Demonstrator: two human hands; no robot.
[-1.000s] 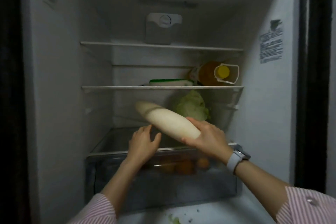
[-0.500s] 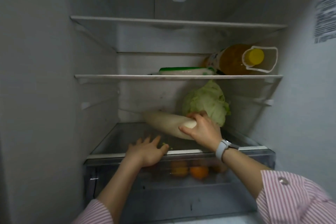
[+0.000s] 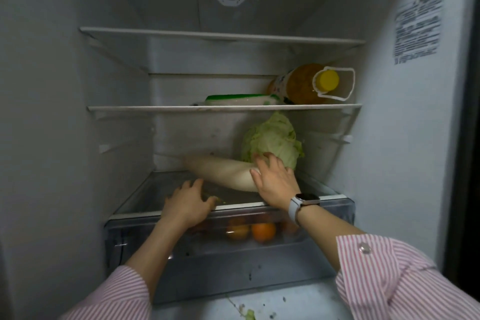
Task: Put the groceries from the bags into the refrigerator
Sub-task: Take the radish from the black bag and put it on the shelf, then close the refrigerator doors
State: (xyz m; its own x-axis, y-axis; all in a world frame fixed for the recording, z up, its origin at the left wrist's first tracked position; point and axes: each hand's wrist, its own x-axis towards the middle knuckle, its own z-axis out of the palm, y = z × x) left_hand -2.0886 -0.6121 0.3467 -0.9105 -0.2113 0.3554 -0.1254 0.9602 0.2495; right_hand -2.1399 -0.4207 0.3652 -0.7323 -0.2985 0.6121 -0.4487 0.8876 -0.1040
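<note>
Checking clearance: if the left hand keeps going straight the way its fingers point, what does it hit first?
Probably the daikon. The left hand rests at the glass shelf's front edge, fingers pointing back and slightly right, and the daikon lies across that line. Depth is unclear; it might slide under the root's raised side.

We are in a home kitchen, facing an open white household refrigerator (image 3: 52, 112): above our hands sit glass shelves (image 3: 223, 108) with an amber plastic oil bottle (image 3: 304, 84), and below them a clear crisper drawer (image 3: 324, 247) holding round oranges (image 3: 263, 231).
</note>
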